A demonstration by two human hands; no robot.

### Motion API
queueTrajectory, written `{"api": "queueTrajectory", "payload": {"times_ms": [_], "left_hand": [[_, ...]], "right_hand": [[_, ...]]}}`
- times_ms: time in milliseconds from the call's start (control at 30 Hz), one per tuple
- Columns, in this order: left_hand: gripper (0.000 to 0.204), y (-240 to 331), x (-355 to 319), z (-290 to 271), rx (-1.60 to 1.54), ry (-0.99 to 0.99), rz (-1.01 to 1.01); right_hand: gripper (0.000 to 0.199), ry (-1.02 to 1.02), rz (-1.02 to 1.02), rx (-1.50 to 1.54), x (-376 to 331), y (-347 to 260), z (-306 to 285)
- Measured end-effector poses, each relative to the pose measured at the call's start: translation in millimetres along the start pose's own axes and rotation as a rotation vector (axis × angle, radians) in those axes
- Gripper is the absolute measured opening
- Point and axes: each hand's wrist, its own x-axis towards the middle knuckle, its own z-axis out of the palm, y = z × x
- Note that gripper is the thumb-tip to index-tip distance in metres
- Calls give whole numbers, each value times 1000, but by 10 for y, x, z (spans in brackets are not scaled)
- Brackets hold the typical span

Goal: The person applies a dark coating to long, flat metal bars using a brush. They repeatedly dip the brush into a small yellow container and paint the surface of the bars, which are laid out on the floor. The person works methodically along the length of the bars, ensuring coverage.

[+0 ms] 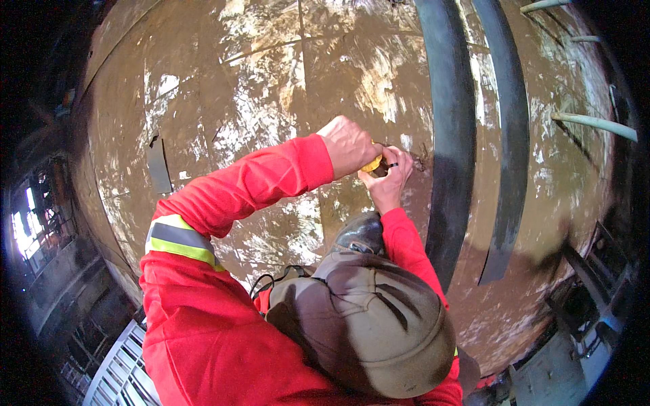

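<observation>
Both hands, left hand [347, 145] and right hand [387, 179], meet, pinching a small yellow piece [372, 164] between them.

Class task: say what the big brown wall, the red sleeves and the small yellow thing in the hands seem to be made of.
Big brown curved wall: probably rusted steel plate, with seams and scraped bright patches. Red sleeves: woven fabric, folds, with a reflective yellow-and-grey band. Small yellow thing: mostly hidden between both hands; material unclear.

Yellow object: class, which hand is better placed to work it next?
Probably the left hand: its fist closes over the yellow object from above, while the right hand only cups it from below.
</observation>
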Motion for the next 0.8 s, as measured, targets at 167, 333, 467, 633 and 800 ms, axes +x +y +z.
{"api": "queueTrajectory", "payload": {"times_ms": [167,333,467,633,800], "left_hand": [[13,-52,77,-130,14,-34,38],[11,147,22,-190,48,-9,-4],[11,204,-43,-102,35,-39,-64],[12,110,-139,22,-21,-92,-210],[15,147,-262,62,-154,-74,-420]], "right_hand": [[64,12,-20,-7,-29,9,47],[62,50,-134,6,-29,29,41],[64,30,-159,-40,-53,18,65],[68,-5,-176,-70,-69,24,37],[74,-3,-194,-94,-87,60,46]]}}
